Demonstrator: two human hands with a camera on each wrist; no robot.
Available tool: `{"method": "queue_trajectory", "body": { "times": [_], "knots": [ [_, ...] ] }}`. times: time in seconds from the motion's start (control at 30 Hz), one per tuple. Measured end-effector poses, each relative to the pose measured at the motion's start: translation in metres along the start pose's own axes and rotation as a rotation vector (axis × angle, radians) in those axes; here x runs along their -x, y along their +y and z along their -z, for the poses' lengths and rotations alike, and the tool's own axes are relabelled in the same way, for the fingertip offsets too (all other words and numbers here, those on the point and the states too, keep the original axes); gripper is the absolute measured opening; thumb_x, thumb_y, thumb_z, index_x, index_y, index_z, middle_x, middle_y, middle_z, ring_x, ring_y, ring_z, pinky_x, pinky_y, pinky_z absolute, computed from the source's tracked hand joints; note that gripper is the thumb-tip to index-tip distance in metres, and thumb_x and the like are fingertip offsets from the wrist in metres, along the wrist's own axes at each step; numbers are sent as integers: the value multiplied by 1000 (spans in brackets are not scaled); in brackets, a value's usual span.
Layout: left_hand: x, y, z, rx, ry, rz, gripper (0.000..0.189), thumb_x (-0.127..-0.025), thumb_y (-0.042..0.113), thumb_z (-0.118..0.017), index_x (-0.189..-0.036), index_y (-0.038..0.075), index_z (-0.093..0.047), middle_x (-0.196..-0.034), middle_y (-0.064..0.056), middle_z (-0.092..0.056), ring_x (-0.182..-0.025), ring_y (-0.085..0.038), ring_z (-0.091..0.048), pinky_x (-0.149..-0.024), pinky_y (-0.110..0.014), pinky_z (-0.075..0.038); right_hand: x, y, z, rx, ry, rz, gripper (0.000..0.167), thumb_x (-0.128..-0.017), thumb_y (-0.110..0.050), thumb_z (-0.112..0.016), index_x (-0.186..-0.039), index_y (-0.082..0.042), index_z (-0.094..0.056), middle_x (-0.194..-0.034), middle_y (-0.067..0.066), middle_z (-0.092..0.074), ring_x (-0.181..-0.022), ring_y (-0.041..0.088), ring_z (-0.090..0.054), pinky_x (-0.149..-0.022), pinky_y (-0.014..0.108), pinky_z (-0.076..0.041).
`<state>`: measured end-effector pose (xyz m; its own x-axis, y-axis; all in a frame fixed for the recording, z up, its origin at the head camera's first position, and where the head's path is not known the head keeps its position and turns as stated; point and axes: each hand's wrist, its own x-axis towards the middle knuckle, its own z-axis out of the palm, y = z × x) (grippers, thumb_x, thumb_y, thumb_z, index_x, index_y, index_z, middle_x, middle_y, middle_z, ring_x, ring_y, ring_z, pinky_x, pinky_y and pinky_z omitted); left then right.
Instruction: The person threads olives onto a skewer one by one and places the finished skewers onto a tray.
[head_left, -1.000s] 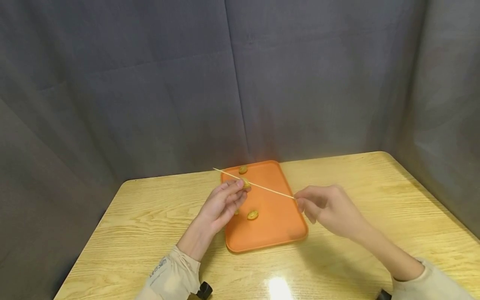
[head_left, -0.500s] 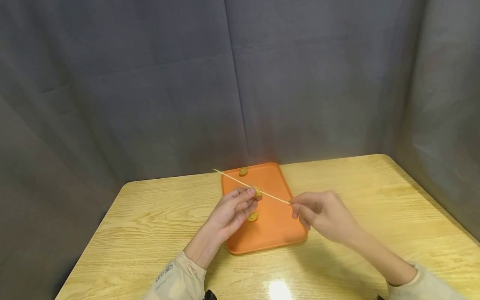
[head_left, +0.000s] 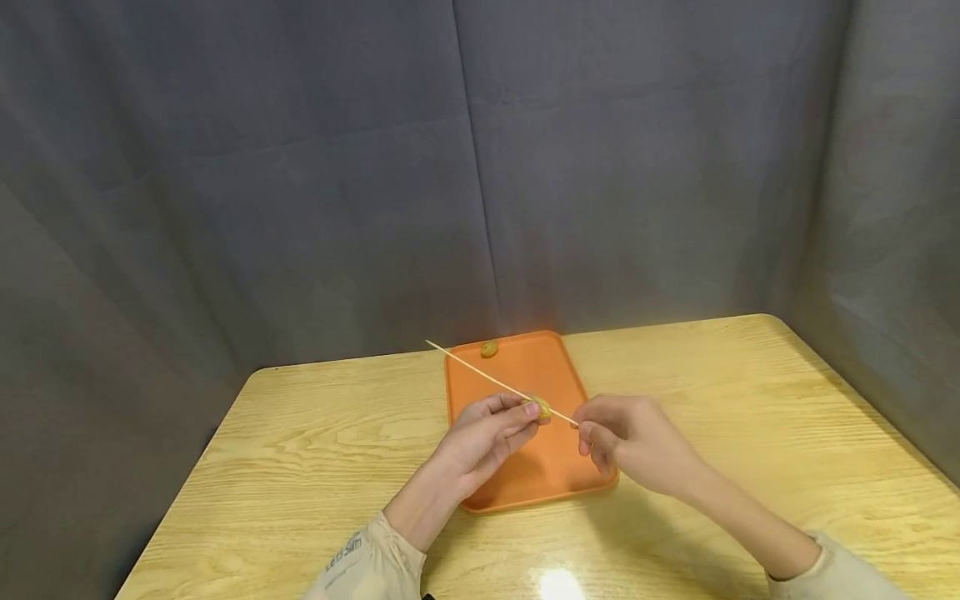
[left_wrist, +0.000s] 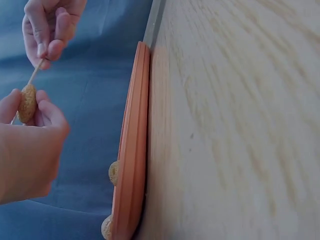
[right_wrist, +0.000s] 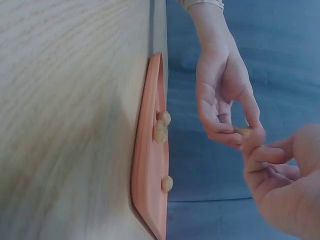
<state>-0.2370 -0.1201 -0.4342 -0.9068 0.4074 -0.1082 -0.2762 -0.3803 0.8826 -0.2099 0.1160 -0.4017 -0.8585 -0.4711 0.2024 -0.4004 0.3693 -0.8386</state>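
A thin wooden skewer point(head_left: 480, 371) slants above an orange tray, its free end toward the far left. My left hand point(head_left: 480, 443) pinches a small oval golden-brown food piece point(head_left: 542, 408) between thumb and fingers. The skewer passes through this piece, which has a bumpy surface in the left wrist view. Close to the right of it, my right hand point(head_left: 637, 442) pinches the skewer's near end with thumb and fingertips. In the right wrist view the piece point(right_wrist: 244, 131) is partly hidden behind the fingers.
Below the hands the orange tray point(head_left: 562, 467) lies on a wood-grain table point(head_left: 315, 433). One similar piece point(head_left: 489, 348) sits near the tray's far edge; more pieces point(right_wrist: 160, 131) show on it in the right wrist view. A grey curtain point(head_left: 337, 208) hangs behind.
My left hand has moved right and nearer, sliding the piece along the skewer toward my right hand. My right hand has shifted slightly left and nearer, still pinching the skewer's end.
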Motion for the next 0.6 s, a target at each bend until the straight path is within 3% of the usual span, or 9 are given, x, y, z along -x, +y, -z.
{"method": "queue_trajectory", "body": {
  "times": [0.13, 0.33, 0.6],
  "knots": [
    [-1, 3, 2, -79, 10, -5, 26, -89, 16, -77, -109, 9, -61, -109, -1, -70, -108, -17, -67, -117, -43, -40, -1, 3, -3, -17, -35, -35, 14, -98, -3, -56, -105, -1, -68, -78, 4, -67, -57, 12, -61, -51, 28, -52],
    [-4, 14, 15, -283, 55, 6, 41, -87, 23, -79, -122, 8, -65, -121, -6, -69, -110, -20, -69, -111, -47, -46, -2, 5, -3, 39, 35, -29, 13, -98, -4, -58, -102, -5, -70, -75, -1, -67, -56, 11, -59, -49, 24, -47],
    [-5, 22, 31, -419, 219, 16, 37, -97, 25, -67, -129, 7, -64, -132, -16, -64, -110, -23, -68, -103, -41, -52, -4, 7, 9, 91, 106, -27, 14, -99, -7, -59, -96, -15, -71, -64, -3, -64, -54, 14, -59, -53, 25, -49]
  ]
}}
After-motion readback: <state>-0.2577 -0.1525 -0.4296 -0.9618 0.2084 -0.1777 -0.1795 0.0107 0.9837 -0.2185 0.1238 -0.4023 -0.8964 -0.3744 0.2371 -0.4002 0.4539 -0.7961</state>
